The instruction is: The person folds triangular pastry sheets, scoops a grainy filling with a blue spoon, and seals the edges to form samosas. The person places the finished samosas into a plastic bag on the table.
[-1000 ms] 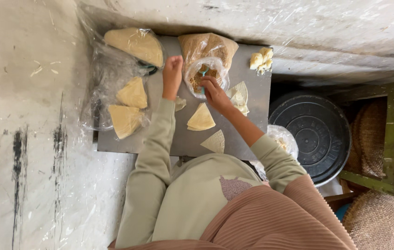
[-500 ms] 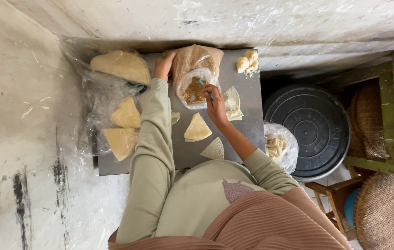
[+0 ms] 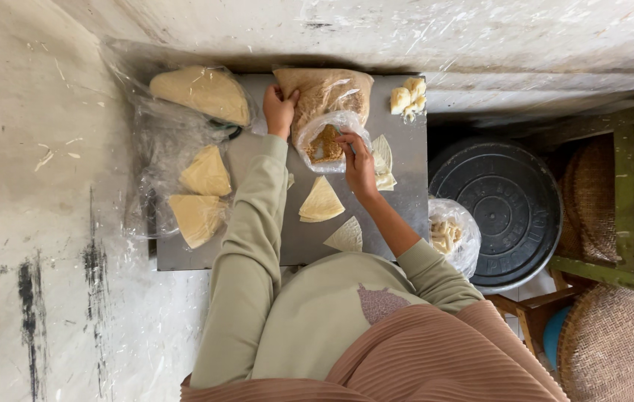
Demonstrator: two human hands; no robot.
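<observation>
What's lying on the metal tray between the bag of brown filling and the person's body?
In the head view, two pale triangular pastry pieces lie there on the tray: a stacked wedge and a thin triangle, below the filling bag.

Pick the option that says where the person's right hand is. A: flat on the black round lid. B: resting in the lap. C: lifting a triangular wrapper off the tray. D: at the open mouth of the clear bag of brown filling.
D: the right hand sits at the open mouth of the clear bag of brown filling, while the left hand grips the bag's side on the metal tray.
</observation>
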